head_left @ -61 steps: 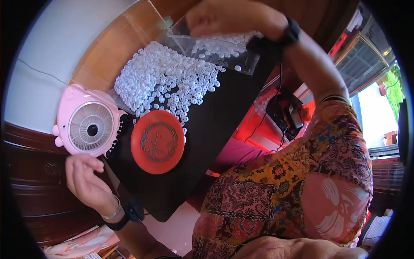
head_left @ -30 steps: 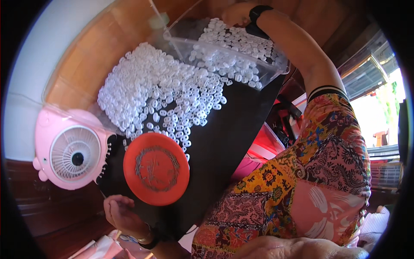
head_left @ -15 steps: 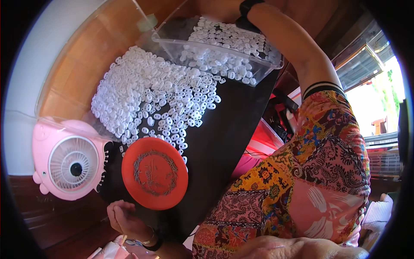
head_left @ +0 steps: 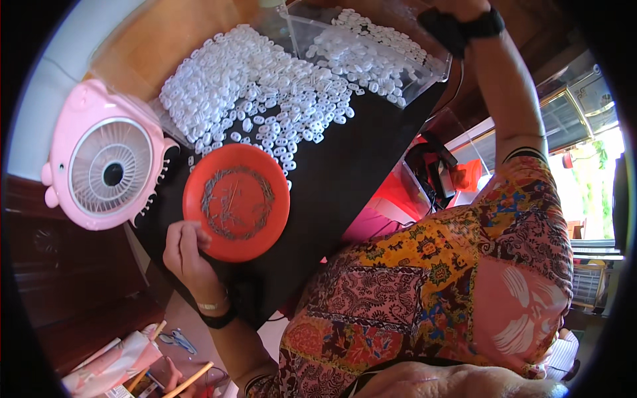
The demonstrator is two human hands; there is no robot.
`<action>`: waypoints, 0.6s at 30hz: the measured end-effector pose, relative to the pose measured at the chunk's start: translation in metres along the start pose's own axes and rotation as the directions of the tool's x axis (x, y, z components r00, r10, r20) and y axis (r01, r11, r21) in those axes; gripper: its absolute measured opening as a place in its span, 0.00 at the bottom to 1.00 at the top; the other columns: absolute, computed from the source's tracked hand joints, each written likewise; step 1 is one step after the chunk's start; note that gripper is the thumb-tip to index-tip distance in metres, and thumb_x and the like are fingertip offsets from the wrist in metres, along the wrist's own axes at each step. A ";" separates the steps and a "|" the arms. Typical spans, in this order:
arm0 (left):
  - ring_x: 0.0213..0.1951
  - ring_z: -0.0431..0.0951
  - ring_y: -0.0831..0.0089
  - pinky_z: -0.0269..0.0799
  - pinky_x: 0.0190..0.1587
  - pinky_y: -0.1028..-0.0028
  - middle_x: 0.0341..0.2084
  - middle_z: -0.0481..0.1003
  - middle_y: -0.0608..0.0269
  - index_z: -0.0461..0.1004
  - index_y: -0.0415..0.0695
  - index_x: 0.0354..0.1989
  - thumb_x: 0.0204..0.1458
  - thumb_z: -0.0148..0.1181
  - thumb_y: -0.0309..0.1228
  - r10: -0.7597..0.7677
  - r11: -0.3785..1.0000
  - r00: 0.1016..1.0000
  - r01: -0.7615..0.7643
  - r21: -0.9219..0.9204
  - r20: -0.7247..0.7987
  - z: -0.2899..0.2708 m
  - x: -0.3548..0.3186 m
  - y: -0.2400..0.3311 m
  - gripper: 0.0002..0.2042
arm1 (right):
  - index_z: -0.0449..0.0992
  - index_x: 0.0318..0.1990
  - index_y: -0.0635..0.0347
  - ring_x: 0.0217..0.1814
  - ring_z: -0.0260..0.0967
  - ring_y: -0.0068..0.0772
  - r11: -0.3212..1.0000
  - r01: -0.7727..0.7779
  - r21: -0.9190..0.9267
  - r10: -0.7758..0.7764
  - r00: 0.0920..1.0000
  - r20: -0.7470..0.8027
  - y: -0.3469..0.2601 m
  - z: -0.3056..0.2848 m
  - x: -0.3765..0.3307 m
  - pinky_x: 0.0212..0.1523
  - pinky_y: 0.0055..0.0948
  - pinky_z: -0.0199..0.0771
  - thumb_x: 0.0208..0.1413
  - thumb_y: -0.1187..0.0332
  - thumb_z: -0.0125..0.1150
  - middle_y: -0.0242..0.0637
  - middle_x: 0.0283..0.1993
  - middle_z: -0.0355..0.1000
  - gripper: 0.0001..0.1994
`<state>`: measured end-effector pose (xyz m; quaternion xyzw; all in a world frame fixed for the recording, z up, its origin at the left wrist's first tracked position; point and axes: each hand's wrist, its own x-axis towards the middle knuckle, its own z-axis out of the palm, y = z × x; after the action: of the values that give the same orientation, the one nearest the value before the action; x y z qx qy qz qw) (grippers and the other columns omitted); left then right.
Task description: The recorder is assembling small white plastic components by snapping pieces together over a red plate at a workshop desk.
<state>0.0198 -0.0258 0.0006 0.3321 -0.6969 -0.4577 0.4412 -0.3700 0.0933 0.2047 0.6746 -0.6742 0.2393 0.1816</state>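
Observation:
A shallow red plate (head_left: 282, 219) stands on the black tabletop, with thin grey pin-like pieces (head_left: 232, 199) lying in it, mostly in a ring. My left hand (head_left: 188, 252) is at the plate's lower left rim, fingers curled together; what is in them, if anything, is hidden. Beyond the plate spreads a heap of small white oval pieces with two holes (head_left: 232, 79). My right arm reaches up past a clear plastic bin (head_left: 424, 83) of more such white pieces (head_left: 361, 56). Only part of my right hand (head_left: 468, 8) shows at the top edge; its fingers are cut off.
A pink animal-shaped fan (head_left: 73, 159) stands left of the plate. A clear panel borders the white heap. Right of the black table (head_left: 345, 172) is a red container (head_left: 398, 199) with dark items. Blue-handled scissors (head_left: 178, 340) and wooden sticks (head_left: 192, 379) lie at the lower left.
The view has shifted, so the plate, heap and fan sit higher in it. My left hand has come up to the plate's rim. My right hand has moved right, away from above the bin.

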 end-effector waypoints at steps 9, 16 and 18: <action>0.20 0.65 0.83 0.59 0.24 0.82 0.16 0.67 0.69 0.72 0.36 0.25 0.54 0.51 0.25 -0.088 0.980 0.994 0.098 -0.172 0.063 0.002 0.010 0.002 0.08 | 0.76 0.38 0.62 0.30 0.72 0.36 0.882 0.268 0.387 -0.364 0.909 0.201 -0.116 0.123 0.006 0.32 0.30 0.72 0.52 0.70 0.61 0.39 0.31 0.74 0.07; 0.19 0.65 0.84 0.59 0.23 0.82 0.14 0.67 0.69 0.71 0.35 0.25 0.54 0.51 0.26 -0.147 0.966 0.984 0.164 -0.199 0.096 -0.013 0.019 -0.001 0.09 | 0.78 0.35 0.55 0.35 0.74 0.42 0.934 0.010 0.358 -0.146 0.924 0.355 -0.101 0.213 0.016 0.37 0.37 0.72 0.48 0.64 0.57 0.39 0.31 0.76 0.09; 0.19 0.65 0.84 0.59 0.23 0.82 0.14 0.67 0.68 0.71 0.35 0.25 0.54 0.51 0.26 -0.159 0.963 0.981 0.178 -0.201 0.107 -0.014 0.018 -0.003 0.09 | 0.77 0.37 0.58 0.33 0.74 0.38 0.967 0.003 0.254 -0.128 0.869 0.477 -0.102 0.220 0.013 0.35 0.32 0.72 0.48 0.66 0.60 0.39 0.31 0.75 0.09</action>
<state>0.0261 -0.0477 0.0062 0.3207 -0.6331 -0.5791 0.4013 -0.2517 -0.0397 0.0398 0.7529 -0.6400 0.1357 -0.0717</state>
